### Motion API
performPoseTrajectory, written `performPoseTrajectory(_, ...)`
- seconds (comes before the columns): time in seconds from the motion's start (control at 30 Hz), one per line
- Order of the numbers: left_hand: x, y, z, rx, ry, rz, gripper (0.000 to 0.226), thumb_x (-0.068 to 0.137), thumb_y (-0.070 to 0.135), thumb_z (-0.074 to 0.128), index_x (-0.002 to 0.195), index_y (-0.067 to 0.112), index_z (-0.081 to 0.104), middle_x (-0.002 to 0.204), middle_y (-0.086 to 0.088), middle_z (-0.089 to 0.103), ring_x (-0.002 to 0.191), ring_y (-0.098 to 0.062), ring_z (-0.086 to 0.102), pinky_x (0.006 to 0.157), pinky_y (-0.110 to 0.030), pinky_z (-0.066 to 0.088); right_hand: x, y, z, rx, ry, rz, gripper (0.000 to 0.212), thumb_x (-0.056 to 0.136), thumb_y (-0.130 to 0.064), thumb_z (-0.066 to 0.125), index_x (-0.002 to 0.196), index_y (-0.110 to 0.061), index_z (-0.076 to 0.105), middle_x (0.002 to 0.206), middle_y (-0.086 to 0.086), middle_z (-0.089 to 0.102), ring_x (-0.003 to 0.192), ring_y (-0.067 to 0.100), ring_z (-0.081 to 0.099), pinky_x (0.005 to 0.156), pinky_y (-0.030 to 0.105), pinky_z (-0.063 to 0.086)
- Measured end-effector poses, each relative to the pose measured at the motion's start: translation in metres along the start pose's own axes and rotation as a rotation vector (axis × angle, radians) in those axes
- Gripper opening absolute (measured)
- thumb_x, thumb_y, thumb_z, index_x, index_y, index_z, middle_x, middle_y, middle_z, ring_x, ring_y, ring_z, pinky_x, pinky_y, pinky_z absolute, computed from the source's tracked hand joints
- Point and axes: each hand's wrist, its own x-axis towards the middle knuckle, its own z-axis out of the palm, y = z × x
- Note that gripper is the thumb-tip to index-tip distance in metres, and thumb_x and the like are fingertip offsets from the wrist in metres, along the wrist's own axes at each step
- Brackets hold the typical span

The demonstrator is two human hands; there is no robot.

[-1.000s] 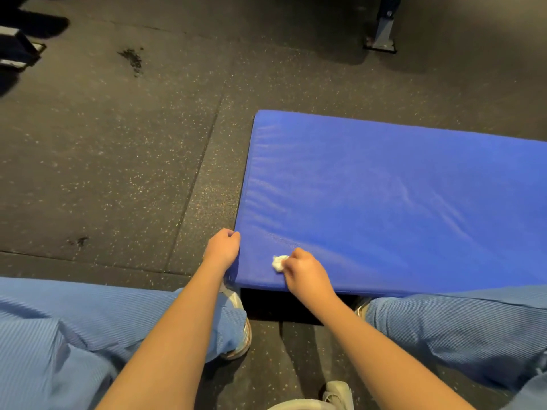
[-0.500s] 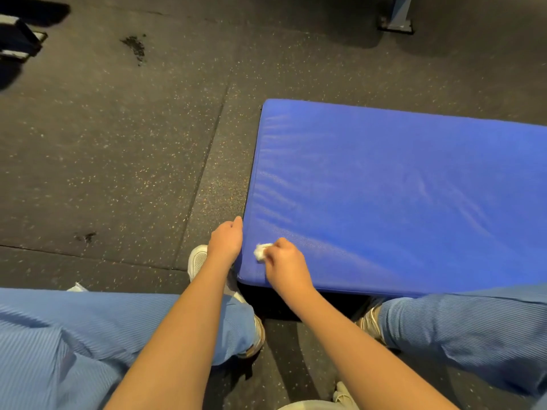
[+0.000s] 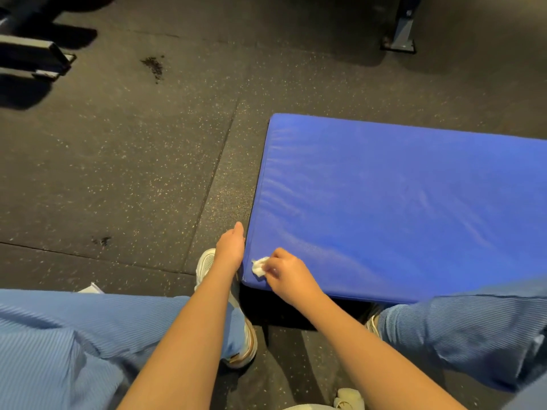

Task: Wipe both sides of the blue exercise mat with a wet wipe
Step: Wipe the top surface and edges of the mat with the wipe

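The blue exercise mat (image 3: pixel 399 202) lies on the dark gym floor and runs off the right edge of the view. Its near left corner is raised off the floor over a dark gap. My left hand (image 3: pixel 229 247) holds the mat's left edge near that corner, its fingers hidden under the edge. My right hand (image 3: pixel 285 272) pinches a small crumpled white wet wipe (image 3: pixel 259 266) and presses it onto the top of the mat at the near left corner.
My knees in light blue trousers (image 3: pixel 74 335) frame the bottom of the view, with a white shoe (image 3: pixel 207 261) beside the mat corner. A metal equipment foot (image 3: pixel 399 34) stands at the back right. A dark bench base (image 3: pixel 35 57) sits at the back left.
My right hand has slid the wipe leftward along the near edge to the mat's left corner. My left hand stays on the left edge, its grip now looser. The camera has shifted slightly.
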Motion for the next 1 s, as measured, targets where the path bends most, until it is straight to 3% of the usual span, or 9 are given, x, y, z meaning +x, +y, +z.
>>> performPoseTrajectory(0.17,-0.003,0.006,-0.002,-0.004,-0.009,0.016,0.046,0.102,0.042,0.030,0.113,0.007,0.058,0.124,-0.021,0.060,0.114,-0.038,0.056,0.103,-0.052,0.042,-0.001,0.023,-0.022,-0.058,0.176,0.340,0.023,0.094,-0.016,0.050,0.094,0.001,0.065,0.099,0.017,0.053,0.088,0.036,0.056,0.067,0.035,0.039)
performPoseTrajectory(0.27,-0.005,0.006,-0.003,0.042,0.002,0.024,0.048,0.102,0.041,0.033,0.116,0.005,0.059,0.122,-0.020,0.062,0.112,-0.039,0.058,0.101,-0.051,0.044,-0.017,0.017,-0.015,0.008,0.194,0.248,0.021,0.092,-0.013,0.052,0.088,0.002,0.066,0.092,0.018,0.053,0.084,0.036,0.056,0.066,0.036,0.043)
performPoseTrajectory(0.43,0.008,0.007,-0.002,0.074,-0.029,0.009,0.038,0.102,0.042,0.033,0.100,0.011,0.055,0.119,-0.021,0.062,0.108,-0.038,0.060,0.100,-0.049,0.045,-0.006,0.018,-0.010,-0.037,0.111,0.044,0.018,0.088,-0.011,0.052,0.083,0.001,0.064,0.085,0.017,0.052,0.075,0.037,0.053,0.060,0.038,0.042)
performPoseTrajectory(0.53,0.016,0.014,0.002,0.078,-0.051,0.031,0.043,0.103,0.040,0.033,0.090,0.008,0.058,0.117,-0.022,0.062,0.103,-0.034,0.060,0.092,-0.040,0.046,0.020,0.041,-0.018,0.001,0.195,0.205,0.019,0.088,-0.014,0.053,0.078,-0.004,0.066,0.085,0.015,0.055,0.083,0.037,0.061,0.066,0.039,0.051)
performPoseTrajectory(0.63,0.026,0.017,0.007,0.103,-0.074,0.052,0.045,0.104,0.036,0.030,0.103,0.005,0.062,0.117,-0.016,0.061,0.105,-0.032,0.057,0.086,-0.038,0.041,0.039,0.046,-0.022,0.044,0.228,0.296,0.019,0.090,-0.012,0.053,0.077,-0.004,0.065,0.089,0.015,0.056,0.094,0.035,0.063,0.074,0.042,0.052)
performPoseTrajectory(0.77,0.041,0.015,0.012,-0.025,-0.103,-0.020,0.047,0.104,0.040,0.033,0.093,0.003,0.059,0.113,-0.018,0.062,0.096,-0.032,0.059,0.084,-0.039,0.043,0.034,0.018,-0.009,-0.087,0.008,0.019,0.022,0.088,-0.015,0.049,0.083,0.001,0.064,0.091,0.019,0.054,0.083,0.039,0.056,0.067,0.048,0.048)
performPoseTrajectory(0.83,0.046,0.018,0.015,-0.082,-0.114,-0.062,0.055,0.101,0.045,0.036,0.110,-0.003,0.060,0.119,-0.019,0.061,0.101,-0.034,0.061,0.083,-0.040,0.045,0.035,0.020,-0.009,-0.125,-0.017,-0.047,0.023,0.088,-0.016,0.049,0.082,0.002,0.062,0.090,0.019,0.054,0.079,0.039,0.053,0.062,0.048,0.046)
performPoseTrajectory(0.9,0.051,0.024,0.017,-0.050,-0.093,-0.040,0.055,0.102,0.042,0.036,0.122,-0.004,0.055,0.125,-0.021,0.059,0.104,-0.033,0.059,0.082,-0.037,0.043,0.045,0.032,-0.016,-0.136,0.045,0.020,0.020,0.091,-0.015,0.050,0.085,-0.001,0.063,0.089,0.015,0.052,0.081,0.037,0.053,0.062,0.043,0.045)
performPoseTrajectory(1.0,0.061,0.034,0.021,-0.016,-0.147,0.031,0.052,0.105,0.039,0.029,0.111,-0.001,0.063,0.118,-0.019,0.063,0.099,-0.029,0.060,0.085,-0.036,0.045,0.058,0.052,-0.024,-0.066,0.141,0.192,0.019,0.092,-0.011,0.052,0.082,-0.004,0.066,0.089,0.010,0.053,0.090,0.033,0.060,0.071,0.040,0.049)
